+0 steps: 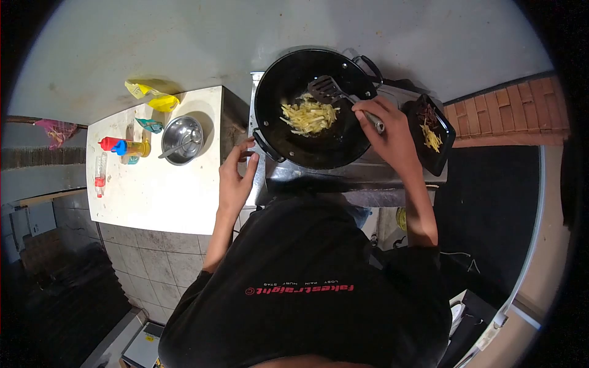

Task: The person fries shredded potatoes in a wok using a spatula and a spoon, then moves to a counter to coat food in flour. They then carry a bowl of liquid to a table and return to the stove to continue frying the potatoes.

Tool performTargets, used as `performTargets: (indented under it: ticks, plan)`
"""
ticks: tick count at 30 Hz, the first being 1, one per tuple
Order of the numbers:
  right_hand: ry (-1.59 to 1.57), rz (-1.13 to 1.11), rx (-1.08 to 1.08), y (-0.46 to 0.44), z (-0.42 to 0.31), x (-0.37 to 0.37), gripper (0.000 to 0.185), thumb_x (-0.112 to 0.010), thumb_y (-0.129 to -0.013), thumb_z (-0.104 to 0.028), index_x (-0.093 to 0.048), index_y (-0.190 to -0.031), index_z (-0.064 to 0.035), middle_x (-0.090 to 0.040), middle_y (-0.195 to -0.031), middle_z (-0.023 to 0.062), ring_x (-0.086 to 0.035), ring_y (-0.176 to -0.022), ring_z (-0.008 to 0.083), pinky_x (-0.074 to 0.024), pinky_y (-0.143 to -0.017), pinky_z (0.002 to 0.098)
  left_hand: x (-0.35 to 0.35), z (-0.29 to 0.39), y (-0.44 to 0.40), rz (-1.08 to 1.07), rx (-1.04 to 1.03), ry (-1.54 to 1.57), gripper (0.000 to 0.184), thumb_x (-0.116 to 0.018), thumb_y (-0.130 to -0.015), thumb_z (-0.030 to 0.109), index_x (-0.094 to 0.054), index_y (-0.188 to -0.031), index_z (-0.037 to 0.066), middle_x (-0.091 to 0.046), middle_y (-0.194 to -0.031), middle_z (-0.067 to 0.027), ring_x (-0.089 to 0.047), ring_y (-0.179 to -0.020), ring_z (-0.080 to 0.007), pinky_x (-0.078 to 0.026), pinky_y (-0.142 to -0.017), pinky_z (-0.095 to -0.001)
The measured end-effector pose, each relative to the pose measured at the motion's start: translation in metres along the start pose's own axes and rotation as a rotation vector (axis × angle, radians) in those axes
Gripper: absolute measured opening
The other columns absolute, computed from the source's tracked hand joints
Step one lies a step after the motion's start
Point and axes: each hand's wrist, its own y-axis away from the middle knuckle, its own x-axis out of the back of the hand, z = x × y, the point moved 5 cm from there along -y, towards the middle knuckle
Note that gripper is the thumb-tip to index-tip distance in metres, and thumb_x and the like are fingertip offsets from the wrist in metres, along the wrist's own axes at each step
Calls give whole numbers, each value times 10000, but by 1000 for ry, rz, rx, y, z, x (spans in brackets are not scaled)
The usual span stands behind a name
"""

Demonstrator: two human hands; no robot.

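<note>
A black wok (319, 156) stands on the metal stove (294, 178). Pale yellow strips of food (310, 116) lie heaped in its middle. My right hand (386, 129) is closed round the handle of a slotted spatula (328, 90), whose dark blade is in the wok just above the strips. Beside the wok's left handle (268, 146) is my left hand (238, 172), its fingers apart and nothing held in them. To the right of the wok, a black tray (437, 161) holds yellow strips and dark reddish strips.
On the white table (153, 199) at left are a steel bowl (182, 141) with a spoon, a red-capped bottle (108, 144), a blue-capped bottle (132, 148), a clear bottle (100, 175) and a yellow bag (162, 102). A brick ledge (503, 110) borders the right.
</note>
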Motion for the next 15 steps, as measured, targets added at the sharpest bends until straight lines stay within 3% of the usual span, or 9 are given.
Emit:
performTargets:
  ticks: [3,5,6,8,9,12,15]
  plan:
    - [-49,105,-109,1,5,-3,115,-655,-918,-56,-664,-1030,-30,-650,-897,127,-627,-665,237,-488,-578,316,0,-1,0,1,3,4,256,-640,-943,93,-616,-1173,-15,-679,-1236,-137,-680,-943,-233,-523,-857,-339]
    - [-198,220,-236,6,18,-11,99,-654,-932,-65,-666,-1014,-11,-678,-846,82,-619,-650,127,-483,-558,257,0,-4,0,2,-10,-10,254,-640,-943,94,-616,-1171,-16,-679,-1236,-136,-679,-938,-232,-523,-855,-338]
    - [-198,220,-235,8,18,-16,99,-654,-932,-65,-666,-1014,-11,-678,-846,82,-619,-650,127,-483,-558,257,0,-5,0,3,-22,-24,252,-640,-944,95,-615,-1169,-17,-678,-1237,-135,-678,-934,-231,-523,-854,-337]
    - [-477,170,-486,16,25,-35,93,-651,-949,-86,-671,-1007,-15,-663,-780,28,-592,-642,57,-479,-551,228,-1,-1,-1,0,-9,-13,251,-640,-944,95,-615,-1168,-17,-678,-1238,-134,-677,-937,-229,-523,-855,-336]
    - [-527,170,-498,18,24,-44,88,-639,-964,-97,-675,-992,-22,-632,-750,-8,-567,-626,29,-476,-556,225,0,0,0,-2,5,-4,250,-640,-944,96,-615,-1166,-17,-678,-1239,-133,-676,-940,-227,-523,-856,-335]
    - [-561,117,-469,23,15,-57,86,-640,-962,-94,-668,-979,-14,-621,-732,0,-560,-618,27,-469,-552,232,0,0,1,-1,5,4,252,-640,-945,100,-615,-1167,-16,-681,-1235,-133,-675,-949,-224,-523,-859,-335]
    - [-435,92,-396,23,12,-60,65,-656,-934,-71,-652,-957,-10,-641,-762,69,-594,-633,92,-468,-549,256,-1,-1,1,-3,28,-23,258,-643,-942,100,-617,-1170,-17,-680,-1232,-135,-675,-959,-225,-523,-862,-338]
